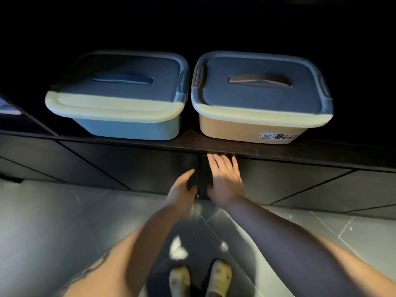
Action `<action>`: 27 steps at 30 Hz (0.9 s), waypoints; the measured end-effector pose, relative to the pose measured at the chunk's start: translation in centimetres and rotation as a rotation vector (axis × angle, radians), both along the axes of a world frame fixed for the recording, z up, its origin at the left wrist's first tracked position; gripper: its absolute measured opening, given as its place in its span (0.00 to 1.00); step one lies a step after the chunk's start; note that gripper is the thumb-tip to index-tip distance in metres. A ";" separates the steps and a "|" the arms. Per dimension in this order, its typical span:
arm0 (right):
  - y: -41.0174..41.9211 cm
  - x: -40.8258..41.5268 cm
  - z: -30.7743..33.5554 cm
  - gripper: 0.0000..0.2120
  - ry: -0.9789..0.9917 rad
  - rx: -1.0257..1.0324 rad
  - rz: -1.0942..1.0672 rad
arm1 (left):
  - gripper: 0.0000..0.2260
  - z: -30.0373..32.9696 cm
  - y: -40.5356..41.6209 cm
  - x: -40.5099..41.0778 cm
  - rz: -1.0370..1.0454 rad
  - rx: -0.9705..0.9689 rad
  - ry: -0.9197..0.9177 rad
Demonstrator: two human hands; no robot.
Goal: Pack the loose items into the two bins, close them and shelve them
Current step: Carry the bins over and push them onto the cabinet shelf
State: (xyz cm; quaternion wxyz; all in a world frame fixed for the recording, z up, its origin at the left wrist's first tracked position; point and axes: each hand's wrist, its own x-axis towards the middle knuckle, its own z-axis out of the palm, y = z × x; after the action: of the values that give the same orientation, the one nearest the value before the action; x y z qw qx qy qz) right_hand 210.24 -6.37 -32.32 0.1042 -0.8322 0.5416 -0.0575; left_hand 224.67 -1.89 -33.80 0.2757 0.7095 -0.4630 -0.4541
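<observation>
The blue plastic bin with its lid (120, 97) and the beige plastic bin with its lid (257, 99) stand closed, side by side at the dark shelf's (150, 142) front edge. Both look stiff and smooth; the recessed lid handles seem the best hold. The left hand (182, 189) and right hand (225, 179) are relaxed, holding nothing.

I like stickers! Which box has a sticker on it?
The tan bin, the one on the right. Its front shows a bear sticker; the blue bin has none.

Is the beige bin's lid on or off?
On. The beige bin on the shelf has its lid seated flat over the rim. Whether the side latches are locked: cannot tell.
</observation>
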 end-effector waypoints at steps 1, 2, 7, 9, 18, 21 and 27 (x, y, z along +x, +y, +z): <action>0.3 0.1 0.0 0.44 -0.006 -0.008 -0.011 | 0.23 -0.2 0.1 -0.2 -0.005 -0.013 0.035; 0.8 0.1 0.0 0.45 -0.009 -0.013 -0.013 | 0.23 -0.3 0.3 -0.5 -0.008 -0.023 0.097; 6.3 -1.6 -0.8 0.42 -0.085 -0.031 0.025 | 0.21 -1.1 1.8 -0.9 0.021 -0.037 0.240; 8.7 -2.5 -1.0 0.39 -0.111 -0.039 0.021 | 0.17 -1.1 3.3 -1.3 0.027 -0.005 0.232; 17.5 -7.6 0.0 0.14 -0.263 -0.072 -0.107 | 0.07 0.0 10.5 -4.4 -0.322 0.119 0.155; 18.6 -9.3 1.4 0.08 -0.230 -0.024 -0.137 | 0.07 0.7 12.4 -6.3 -0.437 0.119 0.093; 21.1 -13.4 2.1 0.07 -0.373 0.044 -0.386 | 0.05 1.0 16.0 -10.9 -0.554 0.138 0.070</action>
State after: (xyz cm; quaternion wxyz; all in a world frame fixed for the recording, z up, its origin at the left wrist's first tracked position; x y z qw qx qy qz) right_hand 196.81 14.74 -30.24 0.2075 -0.6858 0.6629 -0.2170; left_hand 213.81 14.10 -32.78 0.1081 0.5570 -0.5975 -0.5666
